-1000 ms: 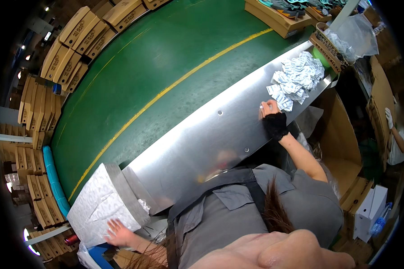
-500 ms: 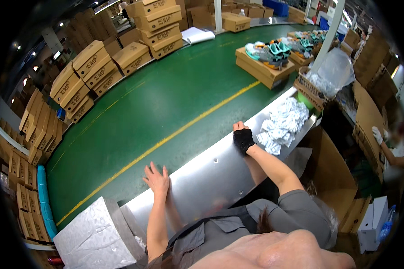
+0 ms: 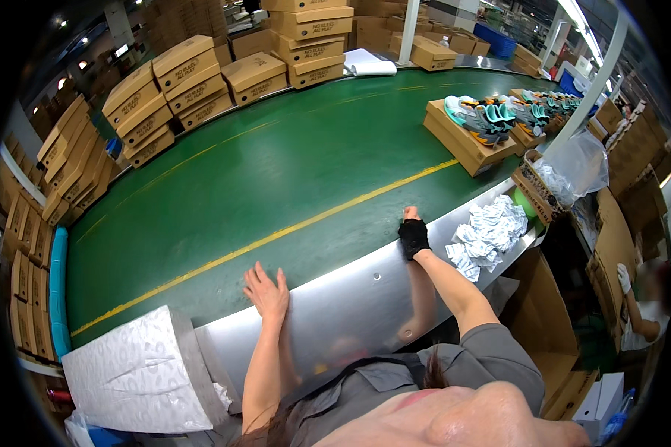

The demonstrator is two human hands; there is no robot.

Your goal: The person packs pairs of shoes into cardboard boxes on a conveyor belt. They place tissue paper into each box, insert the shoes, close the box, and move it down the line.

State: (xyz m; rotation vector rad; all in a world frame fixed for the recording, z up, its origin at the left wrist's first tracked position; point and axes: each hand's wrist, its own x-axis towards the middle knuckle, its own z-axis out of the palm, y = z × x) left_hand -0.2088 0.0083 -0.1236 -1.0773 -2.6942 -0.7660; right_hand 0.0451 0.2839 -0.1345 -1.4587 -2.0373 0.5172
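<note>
My left hand [image 3: 267, 293] is open, fingers spread, at the border between the green conveyor belt [image 3: 224, 201] and the metal ledge [image 3: 335, 305] before me. It holds nothing that I can see. Farther right, my right hand [image 3: 414, 232] wears a black fingerless glove and rests at the same border. Its fingers are drawn together, with nothing showing between them; the palm side is hidden. Right of it on the ledge lies a heap of small white packets or folded slips [image 3: 492, 231]. A stack of white patterned paper sheets [image 3: 130, 372] stands left of my left hand.
Grey, teal and orange sneakers [image 3: 484, 119] rest on a cardboard shoebox [image 3: 462, 141] at the far right, with more behind. Shoeboxes [image 3: 313, 45] line the belt's far side. An open carton [image 3: 540, 186] with clear plastic adjoins the heap. Another person's gloved hand [image 3: 623, 277] shows at right.
The view has turned a little, so the boxes, sneakers and packets appear farther right or lower. Both hands stay at the belt's edge in nearly the same pose.
</note>
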